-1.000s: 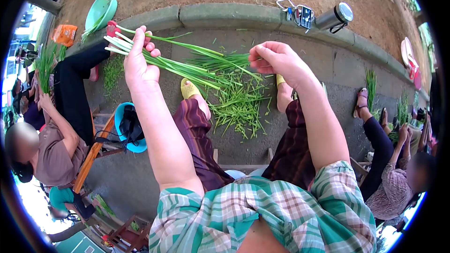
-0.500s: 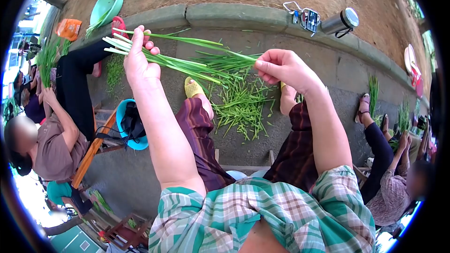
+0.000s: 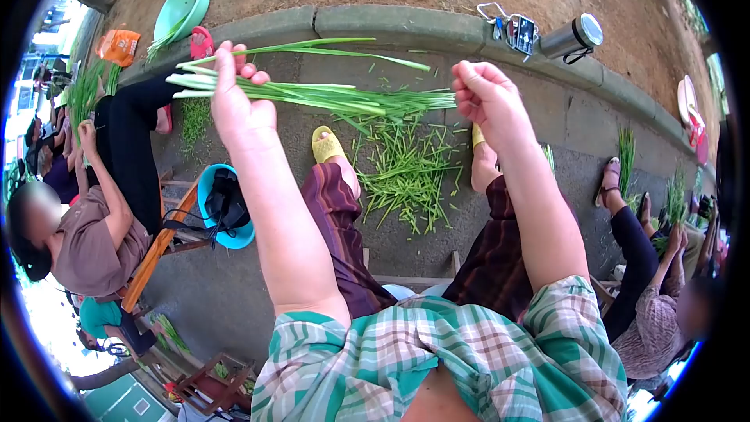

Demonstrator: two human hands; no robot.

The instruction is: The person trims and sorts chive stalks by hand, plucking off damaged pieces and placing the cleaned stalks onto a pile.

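A bunch of garlic chives, pale at the stem ends and green along the leaves, is gripped in my left hand. A couple of its leaves spread apart above the rest. To the right, my right hand is closed in a pinch just beyond the leaf tips; anything between its fingers is hidden or too small to see. Below the hands, a heap of short cut green pieces covers the ground between my feet, and longer leaves lie at its upper edge.
A concrete curb runs across ahead, with a steel flask and keys on it. A green basin and an orange bag stand at upper left. A blue bucket is nearby. People sit on both sides.
My right hand has come away from the leaf it was pinching and moved slightly right and up. That leaf now hangs free, while my left hand keeps hold of the bunch.
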